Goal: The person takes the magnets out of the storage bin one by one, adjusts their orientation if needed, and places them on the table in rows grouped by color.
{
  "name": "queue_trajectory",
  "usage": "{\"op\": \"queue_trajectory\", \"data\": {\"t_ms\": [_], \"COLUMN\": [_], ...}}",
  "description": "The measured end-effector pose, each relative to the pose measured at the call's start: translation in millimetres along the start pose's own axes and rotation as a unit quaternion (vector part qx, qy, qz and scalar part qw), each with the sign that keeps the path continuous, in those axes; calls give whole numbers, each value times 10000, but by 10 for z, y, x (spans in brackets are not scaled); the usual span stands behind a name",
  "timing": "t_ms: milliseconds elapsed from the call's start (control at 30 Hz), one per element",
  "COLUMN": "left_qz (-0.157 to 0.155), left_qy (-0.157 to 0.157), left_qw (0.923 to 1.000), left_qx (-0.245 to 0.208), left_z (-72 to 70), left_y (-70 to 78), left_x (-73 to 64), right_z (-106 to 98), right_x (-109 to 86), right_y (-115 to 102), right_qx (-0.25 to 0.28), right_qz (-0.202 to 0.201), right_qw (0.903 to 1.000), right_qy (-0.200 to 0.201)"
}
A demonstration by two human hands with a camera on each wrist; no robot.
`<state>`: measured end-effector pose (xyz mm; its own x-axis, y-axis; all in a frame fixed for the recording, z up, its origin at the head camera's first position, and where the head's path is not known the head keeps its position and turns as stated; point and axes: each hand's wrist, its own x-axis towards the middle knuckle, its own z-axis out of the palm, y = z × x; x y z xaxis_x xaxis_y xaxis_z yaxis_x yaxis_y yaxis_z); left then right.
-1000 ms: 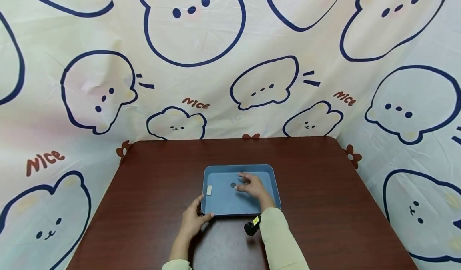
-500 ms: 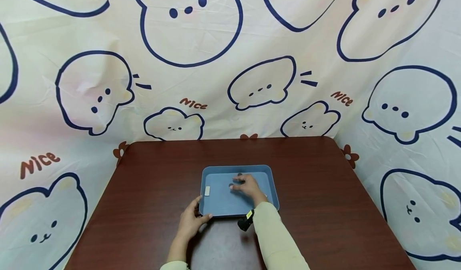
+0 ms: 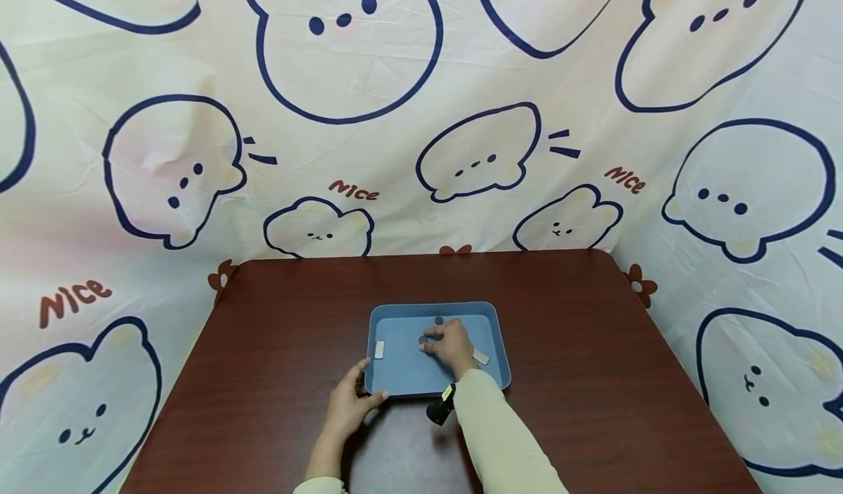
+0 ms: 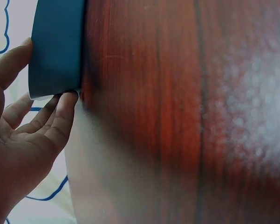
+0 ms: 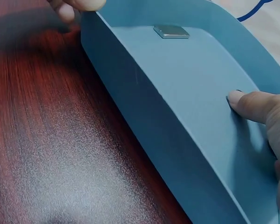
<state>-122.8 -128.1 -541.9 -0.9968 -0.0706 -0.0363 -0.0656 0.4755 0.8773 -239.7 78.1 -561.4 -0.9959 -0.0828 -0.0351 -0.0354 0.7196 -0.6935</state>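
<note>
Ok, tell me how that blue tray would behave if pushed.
The blue tray is probably stiff; its walls look straight beside the left hand. Tipping seems unlikely given its wide, low shape. The left white block might slide on that smooth floor.

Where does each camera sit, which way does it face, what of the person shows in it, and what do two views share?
Head: worn on the head, facing forward and down at the tray, table and patterned cloth; left hand, right hand and sleeves show.
Left wrist: faces the tray's outside wall and table; only the left hand shows.
Right wrist: looks along the tray; part of each hand shows.
Shared: head and right wrist both show the small block near the tray's left end.
</note>
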Motion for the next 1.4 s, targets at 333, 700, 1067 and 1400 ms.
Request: {"op": "queue_trajectory", "data": {"t_ms": [333,700,1067,1400], "left_qz": [-46,-100,-87,-92], "left_qy": [16,-19,-48,37], "left_qw": [10000,9999,9999,9999], "left_qx": [-7,-75,-129,13], "left_z": [4,-20,5,6], "left_y": [-11,-13,-34,-37], "left_x": [4,-5,-12,1], "right_z": [13,9,-163,-265], "right_x": [-18,-16,-136,-185], "right_y": [-19,-16,39,-37], "right_qx": [-183,342,616,827], "right_qz": [-109,-317,-1310,-1354], "right_qw": [9997,9987,9873,9853], "right_qy": [147,205,662,638]}}
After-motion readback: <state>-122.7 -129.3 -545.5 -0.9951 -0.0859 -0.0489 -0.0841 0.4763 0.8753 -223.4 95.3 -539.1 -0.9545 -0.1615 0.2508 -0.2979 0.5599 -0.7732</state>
